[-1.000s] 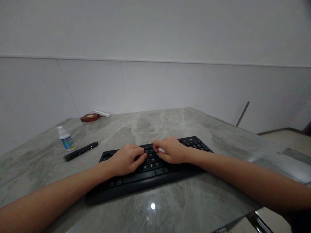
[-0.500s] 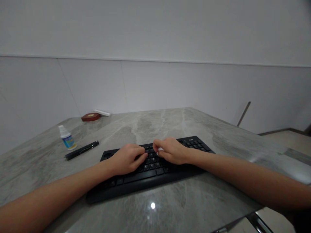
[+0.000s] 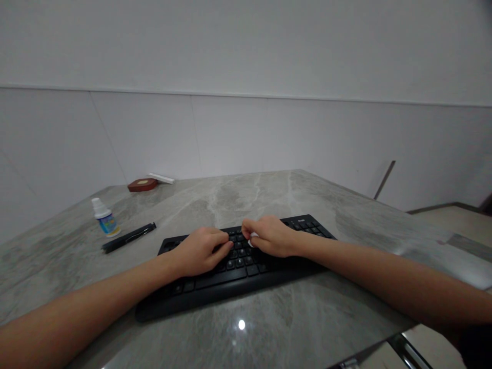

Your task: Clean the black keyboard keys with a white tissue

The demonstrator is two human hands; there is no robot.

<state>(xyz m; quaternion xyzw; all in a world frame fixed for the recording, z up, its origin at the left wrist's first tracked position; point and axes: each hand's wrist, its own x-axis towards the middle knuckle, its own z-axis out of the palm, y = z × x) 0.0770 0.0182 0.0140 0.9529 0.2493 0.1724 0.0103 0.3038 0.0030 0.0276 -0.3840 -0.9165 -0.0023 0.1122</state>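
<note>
- Table (image 3: 307, 318): grey marbled top; near right corner cut off by the frame edge.
- Keyboard (image 3: 215, 287): black, flat on the table under both hands; middle keys hidden by them.
- Left hand (image 3: 200, 252): fingers curled, resting on the keys, grip holding nothing.
- Right hand (image 3: 271, 237): grip pinched on a small white object (image 3: 252, 238), too small to identify.
- Pen (image 3: 128, 238): black, left of the left hand.
- Bottle (image 3: 103, 218): small, white-capped, just beyond the pen; contents not visible.
</note>
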